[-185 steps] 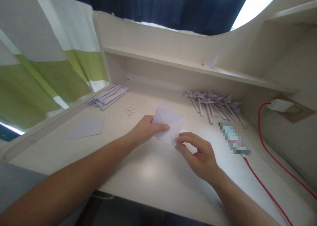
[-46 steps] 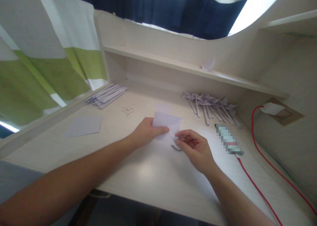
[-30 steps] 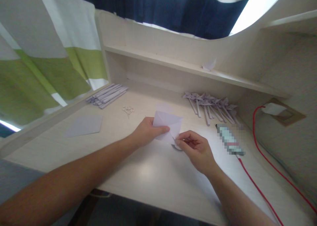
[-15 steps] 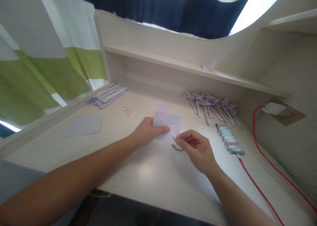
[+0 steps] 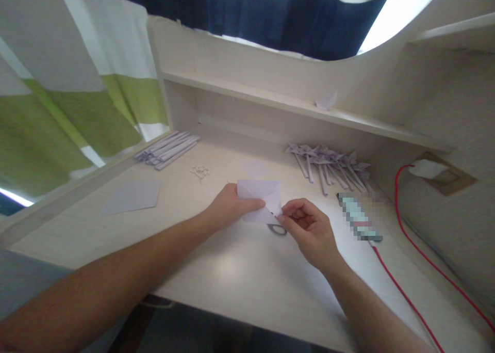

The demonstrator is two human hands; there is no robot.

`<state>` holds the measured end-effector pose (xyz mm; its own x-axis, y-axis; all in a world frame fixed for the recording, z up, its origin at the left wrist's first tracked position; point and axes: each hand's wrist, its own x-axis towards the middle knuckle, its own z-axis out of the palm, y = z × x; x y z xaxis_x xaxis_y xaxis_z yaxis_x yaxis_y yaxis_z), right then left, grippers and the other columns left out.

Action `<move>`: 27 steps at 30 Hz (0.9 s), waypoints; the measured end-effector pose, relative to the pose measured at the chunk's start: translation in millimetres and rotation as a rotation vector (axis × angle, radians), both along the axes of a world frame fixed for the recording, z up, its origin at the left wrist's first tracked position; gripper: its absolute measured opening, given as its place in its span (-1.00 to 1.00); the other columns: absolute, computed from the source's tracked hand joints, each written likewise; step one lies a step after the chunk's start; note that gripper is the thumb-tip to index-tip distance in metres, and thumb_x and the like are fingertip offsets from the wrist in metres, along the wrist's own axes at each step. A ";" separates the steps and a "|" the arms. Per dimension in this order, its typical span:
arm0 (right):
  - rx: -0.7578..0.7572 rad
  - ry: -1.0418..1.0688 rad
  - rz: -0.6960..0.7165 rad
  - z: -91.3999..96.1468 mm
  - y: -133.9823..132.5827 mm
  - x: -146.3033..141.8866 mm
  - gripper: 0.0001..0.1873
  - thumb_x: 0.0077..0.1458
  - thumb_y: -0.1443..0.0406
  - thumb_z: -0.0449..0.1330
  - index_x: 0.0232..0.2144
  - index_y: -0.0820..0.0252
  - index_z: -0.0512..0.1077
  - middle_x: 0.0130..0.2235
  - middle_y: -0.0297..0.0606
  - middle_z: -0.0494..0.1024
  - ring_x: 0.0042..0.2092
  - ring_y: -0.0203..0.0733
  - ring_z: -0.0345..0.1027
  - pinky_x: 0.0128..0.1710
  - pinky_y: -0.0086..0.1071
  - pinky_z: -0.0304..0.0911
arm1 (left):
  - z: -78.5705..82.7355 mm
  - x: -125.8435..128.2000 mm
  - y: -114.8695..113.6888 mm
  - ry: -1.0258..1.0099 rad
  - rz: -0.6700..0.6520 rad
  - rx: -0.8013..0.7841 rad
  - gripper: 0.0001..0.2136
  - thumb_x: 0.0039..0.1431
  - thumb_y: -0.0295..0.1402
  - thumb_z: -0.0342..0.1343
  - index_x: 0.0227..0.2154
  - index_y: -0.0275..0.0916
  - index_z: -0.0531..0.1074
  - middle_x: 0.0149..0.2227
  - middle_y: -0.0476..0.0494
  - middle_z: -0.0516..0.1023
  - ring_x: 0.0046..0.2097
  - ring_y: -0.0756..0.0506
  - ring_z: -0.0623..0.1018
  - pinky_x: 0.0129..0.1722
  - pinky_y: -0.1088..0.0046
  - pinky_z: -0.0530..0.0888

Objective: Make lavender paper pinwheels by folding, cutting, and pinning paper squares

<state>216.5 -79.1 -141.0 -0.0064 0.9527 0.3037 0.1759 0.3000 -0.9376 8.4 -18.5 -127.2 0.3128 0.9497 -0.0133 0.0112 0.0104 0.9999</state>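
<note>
Paper square [image 5: 257,187] held by its left side over a pale surface [image 5: 216,270]

The creased paper is near the middle of the surface, between the two hands. The left hand [image 5: 222,208] has it clamped, thumb flat on top and the other fingers underneath. The right hand [image 5: 309,229] is half curled, with thumb and forefinger drawn close together at the paper's lower right edge; I cannot tell whether they grip that edge or something small. A short dark mark shows on the paper beside those fingertips. A grey loop [image 5: 271,228] sticks out just below the paper, the rest of it hidden.

Another piece of paper [image 5: 255,167] lies just behind the square. To the left are a loose sheet [image 5: 133,196], a bundle of paper tubes [image 5: 168,149] and a small heap of white bits [image 5: 200,172]. Paper pinwheels [image 5: 327,157] are piled at the back right, with a phone [image 5: 358,216], its screen blurred out, in front of them. A red cable [image 5: 398,207] runs down the far right.
</note>
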 end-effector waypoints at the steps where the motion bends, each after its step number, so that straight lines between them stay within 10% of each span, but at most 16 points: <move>1: 0.005 -0.001 -0.015 0.7 0.3 -0.1 -0.81 0.06 0.27 0.44 -0.32 0.10 0.49 -0.37 -0.34 0.54 -0.33 -0.20 0.45 -0.32 -0.34 0.39 | -0.9 -0.3 0.0 0.014 -0.007 0.002 -0.74 -0.06 -0.37 0.40 -0.26 -0.35 0.67 -0.30 -0.20 0.72 -0.33 -0.12 0.64 -0.31 0.42 0.55; 8: 0.020 0.163 -0.122 3.0 5.0 1.8 -0.74 0.10 0.19 0.42 -0.22 0.09 0.47 -0.28 -0.27 0.60 -0.28 -0.14 0.52 -0.24 -0.25 0.49 | -5.4 -1.4 -0.6 0.038 -0.006 0.014 -0.72 -0.05 -0.24 0.42 -0.32 -0.34 0.67 -0.34 -0.20 0.70 -0.35 -0.12 0.63 -0.35 0.42 0.52; 13: -0.121 0.222 0.063 -4.9 4.5 -3.9 -0.66 0.10 0.09 0.39 -0.13 0.10 0.54 -0.27 -0.23 0.66 -0.23 -0.08 0.56 -0.24 -0.21 0.50 | -7.9 3.7 -3.0 -0.135 0.087 -0.014 -0.67 -0.01 -0.19 0.42 -0.27 -0.36 0.66 -0.28 -0.22 0.71 -0.30 -0.11 0.62 -0.25 0.40 0.52; 27: -0.149 0.110 0.020 -1.9 2.4 -6.2 -0.74 0.05 0.12 0.45 -0.41 0.18 0.58 -0.47 -0.24 0.64 -0.43 -0.19 0.49 -0.40 -0.34 0.37 | -11.9 8.8 -6.4 -0.086 -0.173 0.040 -0.85 -0.05 -0.32 0.36 -0.46 -0.32 0.61 -0.47 -0.07 0.60 -0.42 -0.01 0.49 -0.40 0.51 0.38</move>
